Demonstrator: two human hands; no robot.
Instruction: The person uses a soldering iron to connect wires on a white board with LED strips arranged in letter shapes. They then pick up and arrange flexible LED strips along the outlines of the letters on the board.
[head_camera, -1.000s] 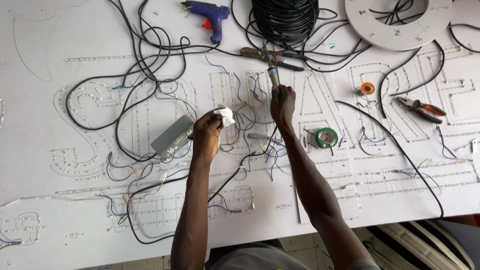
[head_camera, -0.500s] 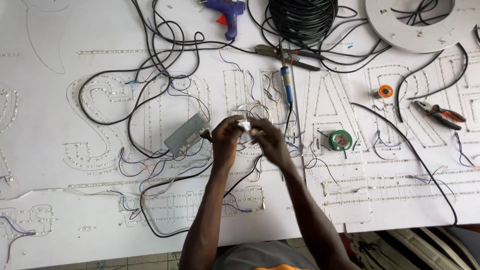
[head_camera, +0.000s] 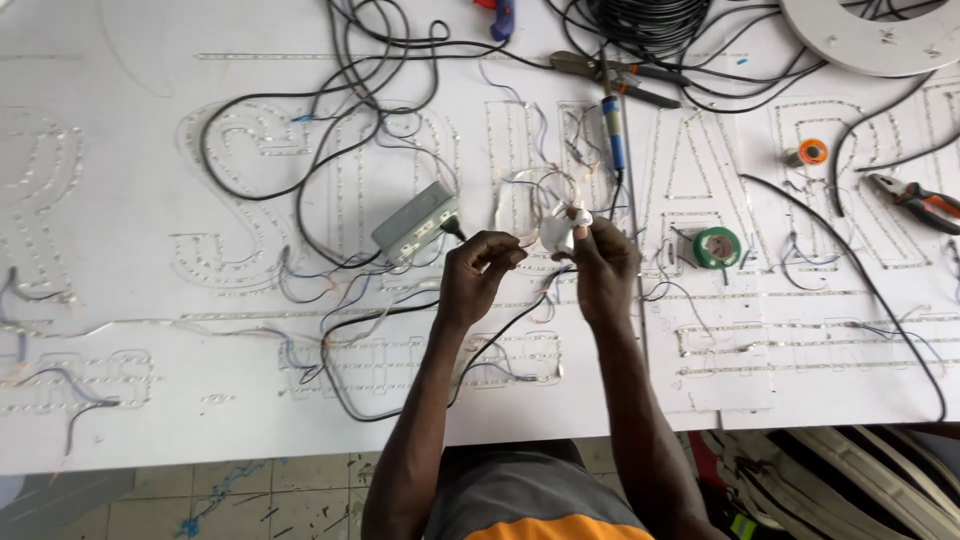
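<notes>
The right hand (head_camera: 603, 262) pinches a small white wad (head_camera: 556, 231) at its fingertips; the left hand (head_camera: 478, 275), fingers curled, pinches thin wires (head_camera: 520, 237) just beside it.

Pliers (head_camera: 918, 200), green tape roll (head_camera: 717, 246), grey box (head_camera: 416, 219).

We look steeply down from our head onto the white board (head_camera: 150, 150), fairly near, our fingers (head_camera: 500, 250) at mid-frame, floor tiles (head_camera: 250, 490) below them; there is no second view.

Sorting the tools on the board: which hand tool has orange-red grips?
The pliers at the far right edge. The other pair, at top centre beside the black cable coil, has dark handles.
</notes>
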